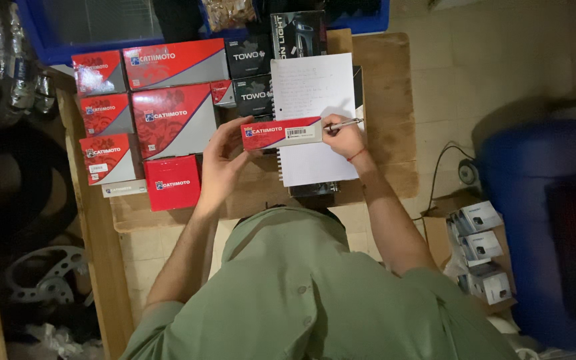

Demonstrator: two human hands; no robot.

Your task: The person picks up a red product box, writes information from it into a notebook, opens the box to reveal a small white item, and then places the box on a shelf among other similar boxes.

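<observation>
Seen from above, a person in a green shirt fills the lower centre of the frame, both bare forearms reaching up toward a wooden board. At mid-frame the left hand grips a long, slim carton, red over most of its face with a grey band and a white barcode label toward its right end; thumb and fingers pinch its left end. The carton's long axis runs nearly level across the frame, its right end tilted slightly upward and pointing toward the right hand. That hand is closed around a silver pen, which lies almost horizontal with its free end toward the right, held over a white spiral notebook bearing faint handwriting. Farther up and to the left, red-and-grey boxes of several sizes lie packed side by side, with black boxes just above the carton. At lower right, small white boxes sit in an open cardboard carton on the floor.
</observation>
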